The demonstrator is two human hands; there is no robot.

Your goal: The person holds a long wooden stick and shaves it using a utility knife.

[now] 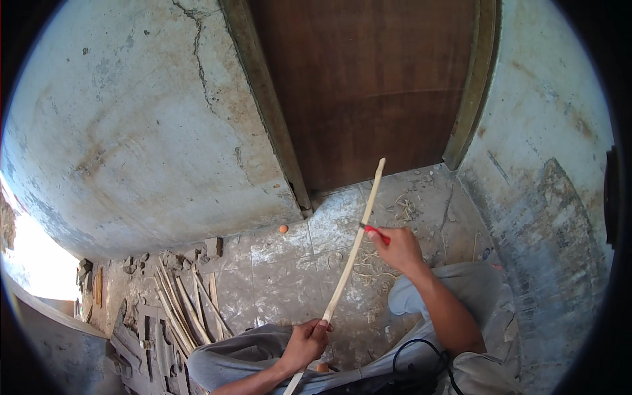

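Note:
A long thin pale wooden strip point(352, 253) slants up from my lap toward the brown door. My left hand point(308, 342) grips its lower part, just above my grey-trousered knee. My right hand point(397, 247) is closed on a small red-handled knife point(373, 232), whose blade rests against the strip about midway up. Pale wood shavings point(368, 266) lie on the tiled floor under the strip.
A brown wooden door point(368, 85) stands ahead between cracked plaster walls. A bundle of similar strips point(184, 303) lies on the floor at left beside rubble. A small orange ball point(284, 229) sits near the wall. A black cable point(421, 355) curls over my lap.

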